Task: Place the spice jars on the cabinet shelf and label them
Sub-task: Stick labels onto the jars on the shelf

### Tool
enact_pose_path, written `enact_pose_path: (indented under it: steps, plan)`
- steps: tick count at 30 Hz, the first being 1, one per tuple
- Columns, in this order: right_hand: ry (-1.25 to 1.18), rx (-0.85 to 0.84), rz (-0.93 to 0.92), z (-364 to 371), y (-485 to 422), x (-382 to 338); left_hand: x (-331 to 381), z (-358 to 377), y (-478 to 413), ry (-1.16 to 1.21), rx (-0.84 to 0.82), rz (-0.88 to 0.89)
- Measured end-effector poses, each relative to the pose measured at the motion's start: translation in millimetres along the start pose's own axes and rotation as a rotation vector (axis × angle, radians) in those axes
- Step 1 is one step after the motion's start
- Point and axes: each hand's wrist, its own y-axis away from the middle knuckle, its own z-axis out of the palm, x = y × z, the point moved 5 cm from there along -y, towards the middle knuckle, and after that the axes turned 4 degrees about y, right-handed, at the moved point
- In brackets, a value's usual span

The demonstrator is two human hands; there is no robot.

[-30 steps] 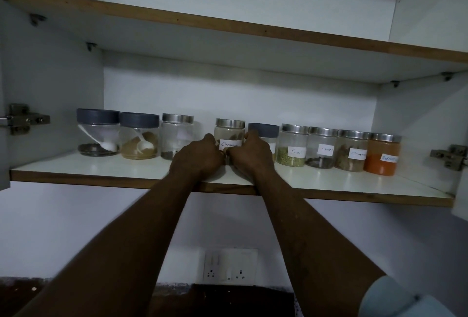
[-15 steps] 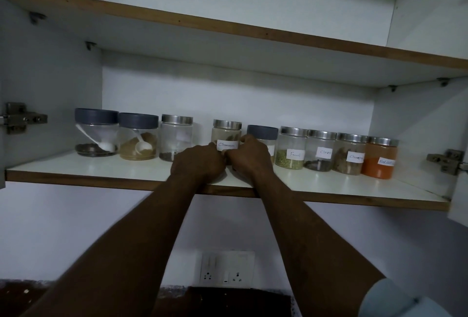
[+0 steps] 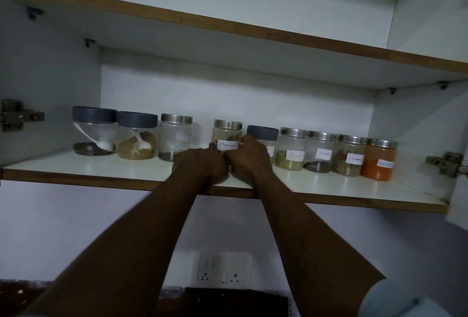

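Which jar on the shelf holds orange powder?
The steel-lidded jar at the row's far right end; nothing else in the row is orange.

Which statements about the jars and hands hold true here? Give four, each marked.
1. The left hand and right hand are at the Cinnamon label, one at each end. True.
2. The orange-powder jar stands at the row's left end. False: it is at the right end.
3. The leftmost jar holds a white spoon. True.
4. Every jar has a steel lid. False: three have dark grey lids.
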Motion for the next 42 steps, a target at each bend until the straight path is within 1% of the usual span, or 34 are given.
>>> enact_pose_path:
  steps: [11,18,27,30,32,34,36,37,38,40,42]
  plan:
    - [-0.008,0.013,-0.010,0,0,1,1,-2,4,-0.004,-0.001,-0.017]
    - [0.006,0.020,-0.016,1,-2,2,3,-1,5,-0.011,-0.099,-0.069]
    - [0.027,0.014,-0.007,3,-4,3,2,4,-1,-0.028,-0.084,-0.049]
    - [0.051,0.027,-0.009,3,-4,2,1,2,2,0.007,-0.054,-0.063]
    - [0.076,0.059,-0.013,1,-2,1,-1,-4,6,0.073,-0.015,-0.069]
    - [0.091,0.094,-0.010,-2,0,0,-3,-14,9,0.206,0.102,-0.039]
    - [0.097,0.111,-0.017,-5,2,-2,-15,-27,16,0.356,0.236,-0.062]
    - [0.101,0.106,-0.034,-5,3,-4,-24,-34,20,0.383,0.289,-0.076]
    - [0.109,0.092,-0.062,-5,4,-8,-35,-39,23,0.387,0.314,-0.086]
    - [0.150,0.020,-0.150,-1,8,-18,-59,-47,31,0.366,0.310,-0.110]
    - [0.263,-0.069,-0.264,8,14,-30,-86,-55,40,0.301,0.303,-0.147]
